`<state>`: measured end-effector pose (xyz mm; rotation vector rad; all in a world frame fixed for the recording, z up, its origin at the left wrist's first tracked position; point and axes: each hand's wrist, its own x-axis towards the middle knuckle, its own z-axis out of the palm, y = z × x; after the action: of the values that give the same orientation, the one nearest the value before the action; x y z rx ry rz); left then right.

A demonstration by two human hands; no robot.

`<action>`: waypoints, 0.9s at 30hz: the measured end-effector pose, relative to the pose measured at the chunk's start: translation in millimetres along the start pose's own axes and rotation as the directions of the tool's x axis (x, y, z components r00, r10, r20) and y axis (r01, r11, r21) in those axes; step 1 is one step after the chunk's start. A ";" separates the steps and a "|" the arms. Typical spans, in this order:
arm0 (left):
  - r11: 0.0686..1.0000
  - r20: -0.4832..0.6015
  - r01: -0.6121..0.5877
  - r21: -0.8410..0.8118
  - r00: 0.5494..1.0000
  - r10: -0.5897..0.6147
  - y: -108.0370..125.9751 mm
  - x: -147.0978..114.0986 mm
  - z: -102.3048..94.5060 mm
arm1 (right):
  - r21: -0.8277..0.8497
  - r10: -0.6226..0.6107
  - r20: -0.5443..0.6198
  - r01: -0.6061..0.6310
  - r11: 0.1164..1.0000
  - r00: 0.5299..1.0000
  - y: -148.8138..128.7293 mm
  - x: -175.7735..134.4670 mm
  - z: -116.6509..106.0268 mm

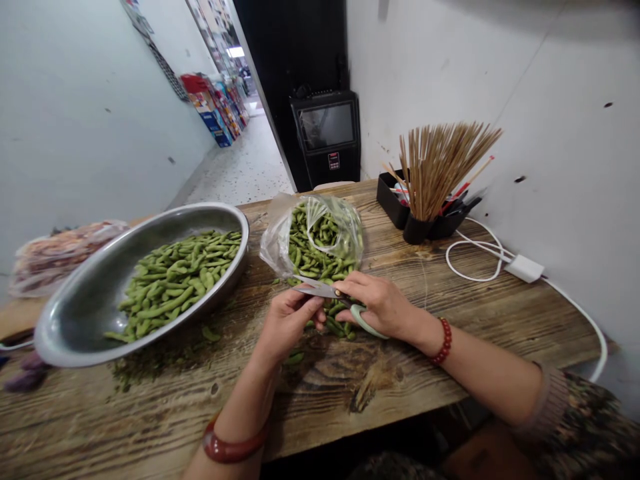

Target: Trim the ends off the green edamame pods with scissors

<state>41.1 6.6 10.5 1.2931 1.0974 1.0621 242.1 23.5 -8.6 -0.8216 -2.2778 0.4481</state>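
My right hand is closed around the scissors, which have pale green handles. Their blades point left, slightly parted, over the fingers of my left hand. That hand is closed in a pinch below the blades; what lies between its fingertips is hidden. Just beyond both hands, a clear plastic bag lies open with green edamame pods inside. Some pods spill from its mouth onto the table under my hands. To the left, a large metal basin holds a heap of edamame pods.
Green trimmings litter the wooden table beside the basin. A bag of reddish-brown pieces sits far left. At the back right are a black holder with thin sticks and a white cable with an adapter.
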 end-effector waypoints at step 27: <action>0.994 -0.137 -0.012 -0.109 0.991 -0.003 7.1 5.3 -23.1 | 0.168 0.137 -0.183 -0.106 0.980 0.974 12.9 3.0 -4.0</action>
<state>19.5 15.9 17.9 1.1494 1.1221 1.2127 248.8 35.5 -10.8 -0.8868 -1.9927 0.5703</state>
